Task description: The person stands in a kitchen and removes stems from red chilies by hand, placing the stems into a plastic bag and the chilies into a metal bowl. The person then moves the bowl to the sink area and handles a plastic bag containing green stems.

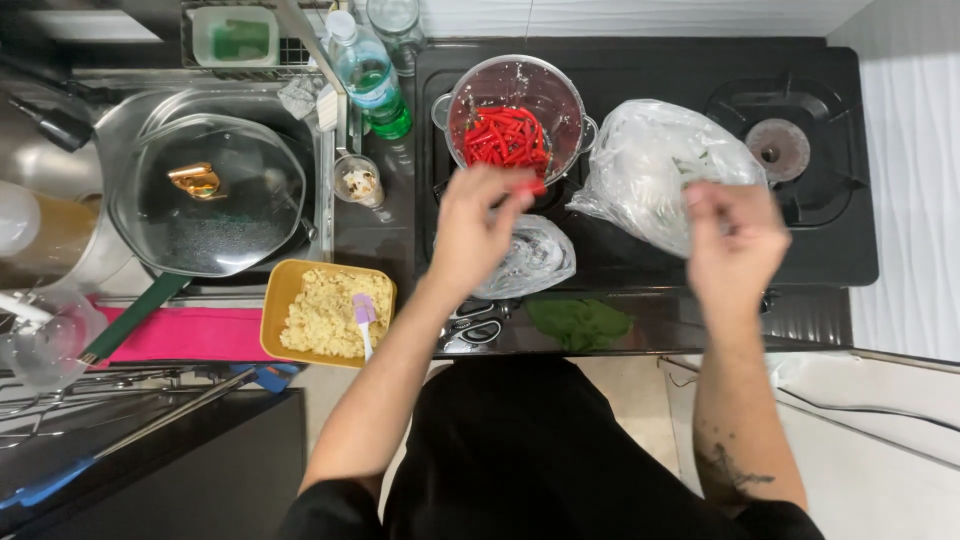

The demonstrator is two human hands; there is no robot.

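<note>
My left hand (476,228) is raised over the black stove, fingers pinched on a small red chili piece (527,186) just below the metal bowl (460,100) of red chilies (506,136). My right hand (738,240) hovers to the right with fingers closed, blurred, in front of a large clear plastic bag (640,160); something small and pale may sit between its fingertips, I cannot tell. A smaller crumpled clear bag (540,255) lies beneath my left hand. Green leaves (580,322) and scissors (470,325) rest at the stove's front edge.
A yellow tray (278,300) of pale crumbled food with a small spatula (364,318) sits left of the stove. A lidded pan (210,190) fills the sink area. Plastic bottles (368,75) stand behind it. A pink cloth (190,335) lies in front. A gas burner (778,145) is at right.
</note>
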